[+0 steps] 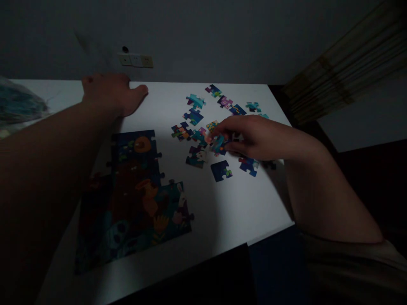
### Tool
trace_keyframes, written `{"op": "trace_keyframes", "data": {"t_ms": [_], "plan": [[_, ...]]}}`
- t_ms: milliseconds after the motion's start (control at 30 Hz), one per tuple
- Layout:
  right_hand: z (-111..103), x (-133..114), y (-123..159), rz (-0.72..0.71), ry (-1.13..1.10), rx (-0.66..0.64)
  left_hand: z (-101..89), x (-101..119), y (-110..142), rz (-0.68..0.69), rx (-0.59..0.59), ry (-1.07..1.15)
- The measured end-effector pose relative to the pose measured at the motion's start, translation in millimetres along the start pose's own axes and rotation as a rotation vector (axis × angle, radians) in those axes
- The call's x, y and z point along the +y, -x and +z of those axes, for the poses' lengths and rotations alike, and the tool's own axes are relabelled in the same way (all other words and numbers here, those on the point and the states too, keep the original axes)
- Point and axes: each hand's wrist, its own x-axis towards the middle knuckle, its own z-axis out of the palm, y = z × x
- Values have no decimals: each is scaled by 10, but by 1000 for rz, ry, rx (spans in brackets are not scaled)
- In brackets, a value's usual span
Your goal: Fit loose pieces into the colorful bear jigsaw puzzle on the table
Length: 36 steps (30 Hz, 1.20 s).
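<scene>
On the white table [241, 207] lies a partly joined jigsaw puzzle [133, 199] with dark blue, orange and teal art. Several loose pieces [193, 116] are scattered to its right. My right hand [254, 137] hovers over them, fingers pinched on a teal and pink puzzle piece [218, 144]. A dark blue loose piece [221, 170] lies just in front of that hand. My left hand [111, 93] rests palm down on the table beyond the puzzle's far edge, fingers curled loosely, thumb out, holding nothing that I can see.
A wall with sockets [136, 60] rises behind the table. A bluish bag-like object [19, 103] sits at the far left. Slatted blinds or a curtain [349, 63] hang at the right. The table's front edge [190, 267] runs diagonally; the room is dim.
</scene>
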Motion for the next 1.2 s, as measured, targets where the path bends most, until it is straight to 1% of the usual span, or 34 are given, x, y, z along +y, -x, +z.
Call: {"op": "trace_keyframes", "data": {"t_ms": [100, 167, 267, 333, 367, 433, 567, 667, 767, 833, 900, 967, 1100, 1200], "plan": [[-65, 79, -27, 54, -3, 14, -12, 2, -11, -7, -35, 6], [-103, 146, -12, 112, 64, 87, -11, -16, -33, -13, -29, -10], [-172, 259, 72, 258, 299, 246, 0, -54, -70, -17, 2, -54], [-219, 327, 143, 384, 466, 295, 7, -73, -88, -25, 12, -72], [-236, 357, 171, 439, 521, 290, 9, -80, -93, -26, 13, -72], [-243, 408, 203, 513, 558, 260, 10, -88, -97, -22, 19, -57], [-177, 461, 175, 569, 536, 231, 5, -92, -100, 20, 44, -27], [-165, 413, 148, 630, 574, 158, -1, -78, -110, 2, 62, -105], [-227, 306, 157, 718, 610, 82, -6, -59, -122, -12, 72, -203], [-278, 253, 177, 770, 603, 68, -6, -52, -126, -1, 75, -226], [-309, 246, 197, 797, 578, 75, -5, -50, -129, 1, 74, -228], [-312, 286, 210, 793, 566, 112, -4, -51, -135, -2, 75, -228], [-279, 397, 213, 724, 525, 212, 5, -63, -167, -11, 76, -234], [-330, 400, 247, 709, 444, 253, 5, -65, -173, -6, 81, -230]]}}
